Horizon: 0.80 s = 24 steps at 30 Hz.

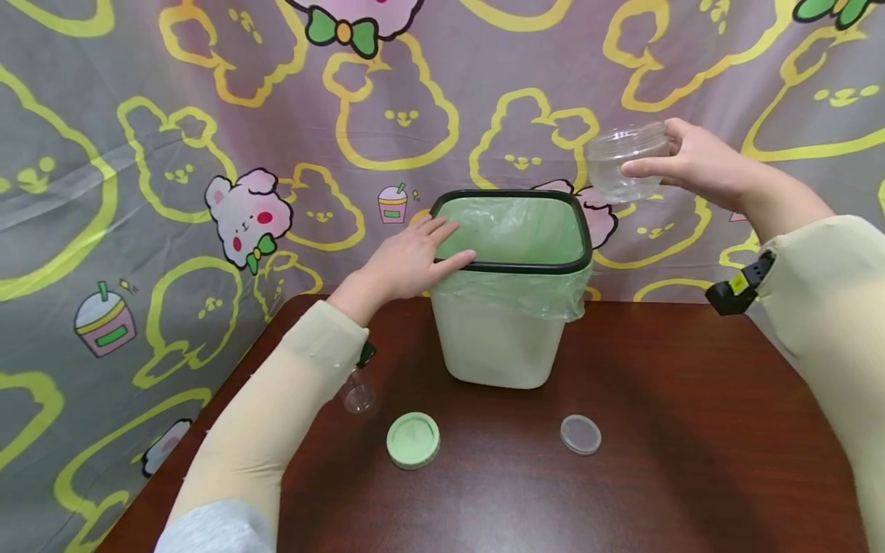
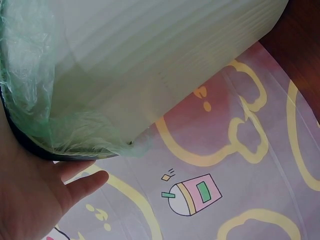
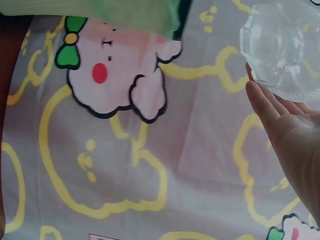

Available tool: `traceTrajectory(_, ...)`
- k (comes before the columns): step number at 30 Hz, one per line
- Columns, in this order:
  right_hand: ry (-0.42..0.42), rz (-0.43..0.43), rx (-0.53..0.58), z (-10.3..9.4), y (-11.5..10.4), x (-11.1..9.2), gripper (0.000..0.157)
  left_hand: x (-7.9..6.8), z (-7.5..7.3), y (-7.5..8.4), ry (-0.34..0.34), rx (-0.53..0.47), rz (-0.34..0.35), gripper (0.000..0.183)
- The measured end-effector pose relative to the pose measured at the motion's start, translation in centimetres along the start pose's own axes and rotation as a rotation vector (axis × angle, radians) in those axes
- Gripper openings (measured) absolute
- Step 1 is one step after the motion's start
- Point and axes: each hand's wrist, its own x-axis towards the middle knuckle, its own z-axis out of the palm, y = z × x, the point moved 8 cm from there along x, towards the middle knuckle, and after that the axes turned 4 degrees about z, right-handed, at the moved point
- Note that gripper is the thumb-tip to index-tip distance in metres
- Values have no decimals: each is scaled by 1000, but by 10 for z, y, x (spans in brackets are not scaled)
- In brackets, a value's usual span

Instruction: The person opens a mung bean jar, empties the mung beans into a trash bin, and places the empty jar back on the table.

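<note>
A clear wide-mouthed jar is held up beside the bin, above its right side. My right hand grips it from the right, thumb across the near side; in the right wrist view the fingers lie along the clear jar. The white trash bin stands upright on the table, lined with a thin green bag folded over its black rim. My left hand rests at the rim's left side, fingers extended. The left wrist view shows that hand against the rim from outside.
Nearer on the brown table lie a round green lid and a small clear disc. A small clear container sits partly behind the left forearm. A patterned curtain hangs right behind the table and along its left.
</note>
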Motion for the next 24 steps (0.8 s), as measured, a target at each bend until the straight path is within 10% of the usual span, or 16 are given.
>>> traceTrajectory(9,53,-72,169,5,36,-18,62,0,0,0,21,-6,7,79)
traceTrajectory(24,129,-31,121,38,80,-58,59,1,1,-1,4,7,6,80)
